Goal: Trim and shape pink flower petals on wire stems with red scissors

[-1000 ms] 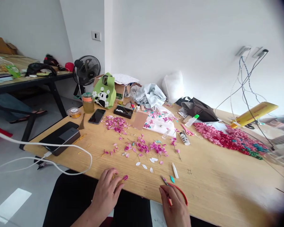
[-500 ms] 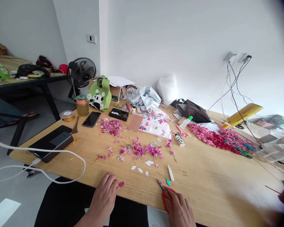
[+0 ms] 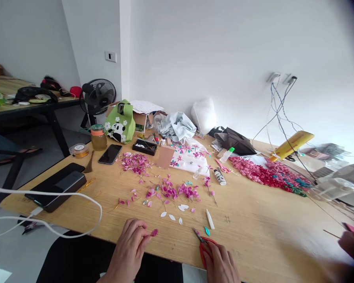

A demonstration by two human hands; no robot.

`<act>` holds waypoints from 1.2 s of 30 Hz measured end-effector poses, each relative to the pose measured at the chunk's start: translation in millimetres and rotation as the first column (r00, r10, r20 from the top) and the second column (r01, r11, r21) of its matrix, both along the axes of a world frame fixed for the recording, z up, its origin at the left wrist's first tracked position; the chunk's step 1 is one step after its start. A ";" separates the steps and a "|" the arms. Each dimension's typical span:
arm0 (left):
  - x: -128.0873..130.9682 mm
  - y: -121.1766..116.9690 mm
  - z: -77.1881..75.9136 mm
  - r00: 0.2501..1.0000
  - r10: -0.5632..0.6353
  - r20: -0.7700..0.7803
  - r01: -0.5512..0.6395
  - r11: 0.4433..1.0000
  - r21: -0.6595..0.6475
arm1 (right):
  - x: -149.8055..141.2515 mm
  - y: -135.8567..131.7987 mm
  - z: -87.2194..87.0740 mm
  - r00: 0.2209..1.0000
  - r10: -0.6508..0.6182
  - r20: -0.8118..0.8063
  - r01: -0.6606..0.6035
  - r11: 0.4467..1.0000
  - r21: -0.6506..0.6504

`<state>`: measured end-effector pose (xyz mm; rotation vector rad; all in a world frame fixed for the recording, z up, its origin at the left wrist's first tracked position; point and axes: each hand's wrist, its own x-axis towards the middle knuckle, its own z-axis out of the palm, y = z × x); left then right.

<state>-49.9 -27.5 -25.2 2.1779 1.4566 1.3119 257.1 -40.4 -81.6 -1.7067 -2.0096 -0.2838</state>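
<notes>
My left hand (image 3: 131, 243) is at the near table edge, pinching a small magenta petal piece (image 3: 154, 232) between thumb and fingers. Its fine stem, if any, cannot be made out. My right hand (image 3: 221, 261) rests on the table with its fingers closed round red-handled scissors (image 3: 205, 243), whose blades point away and to the left. Just beyond the blades lie a teal leaf (image 3: 207, 231) and a white glue tube (image 3: 210, 219). White leaf-shaped pieces (image 3: 172, 217) lie between the hands, farther out.
Magenta petals (image 3: 135, 162) lie in heaps mid-table. A phone (image 3: 109, 154), a jar (image 3: 98, 138) and a black power bank (image 3: 63, 191) with a white cable (image 3: 98, 214) stand left. Pink and red strands (image 3: 262, 173) spread right. Another person's hand (image 3: 350, 244) shows at the right edge.
My left hand has raised the magenta petal piece slightly and turned it. My right hand stays on the scissors. The whole view has shifted a little.
</notes>
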 end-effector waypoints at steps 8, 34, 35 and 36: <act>0.2 14.0 12.1 0.887 0.050 0.459 0.133 0.924 -0.359 | -8.8 0.9 19.8 0.999 -0.011 -0.038 0.013 0.999 0.034; -0.1 173.8 43.3 0.280 0.055 0.958 0.235 0.964 -0.124 | -66.1 64.4 93.1 0.941 0.271 -0.202 -0.299 0.946 -0.124; -0.7 174.6 40.9 0.280 0.064 0.958 0.225 0.966 -0.130 | -70.2 74.5 98.9 0.926 0.326 -0.192 -0.354 0.926 -0.134; -1.4 174.7 39.0 0.282 0.071 0.957 0.219 0.966 -0.137 | -73.9 84.5 104.2 0.910 0.376 -0.176 -0.401 0.906 -0.137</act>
